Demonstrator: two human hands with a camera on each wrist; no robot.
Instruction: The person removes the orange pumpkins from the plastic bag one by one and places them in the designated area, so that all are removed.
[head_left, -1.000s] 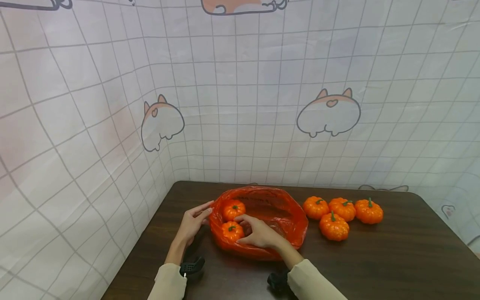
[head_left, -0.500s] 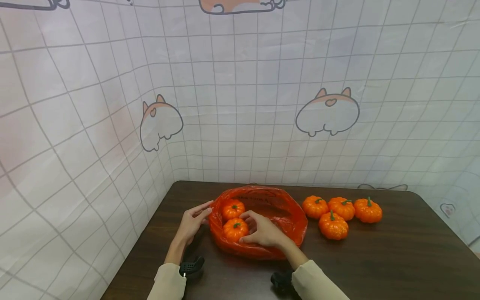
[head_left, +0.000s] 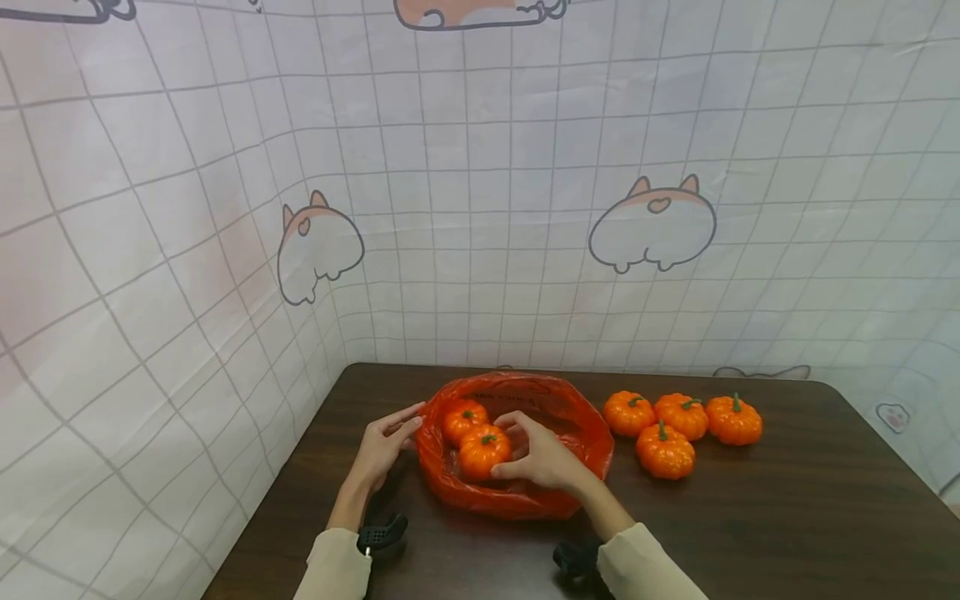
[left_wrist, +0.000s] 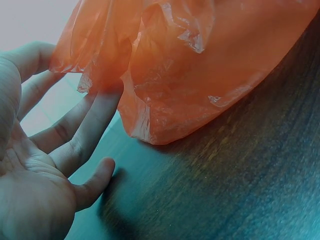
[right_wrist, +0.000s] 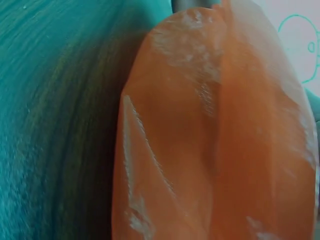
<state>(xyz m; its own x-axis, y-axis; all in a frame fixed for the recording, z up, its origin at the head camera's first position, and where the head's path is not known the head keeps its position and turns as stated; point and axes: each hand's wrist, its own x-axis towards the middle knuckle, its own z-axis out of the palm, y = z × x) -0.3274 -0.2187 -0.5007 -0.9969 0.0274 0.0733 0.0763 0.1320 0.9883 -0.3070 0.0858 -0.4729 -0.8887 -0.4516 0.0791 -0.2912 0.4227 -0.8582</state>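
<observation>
An orange-red plastic bag (head_left: pixel 517 502) lies with its mouth spread open on the table. At its left rim, my left hand (head_left: pixel 381 454) pinches the plastic; in the left wrist view the fingers (left_wrist: pixel 90 132) reach up to the bag's edge. My right hand (head_left: pixel 543 454) is inside the bag mouth, thumb and fingers curled round the right side of a small orange pumpkin (head_left: pixel 483 454). A second small pumpkin (head_left: pixel 461 417) sits behind it, against the bag's left wall. In the right wrist view the bag wall (right_wrist: pixel 170 130) hides the hand.
Several small orange pumpkins (head_left: pixel 666 452) with green stems stand grouped on the dark wooden table (head_left: pixel 780 508), right of the bag. A grid-patterned white curtain (head_left: pixel 487 250) borders the table behind and at left. A thin cable (head_left: pixel 761 372) lies along the back edge.
My right hand has moved right and slightly back inside the bag, bringing the front pumpkin with it. The left hand keeps its place at the rim.
</observation>
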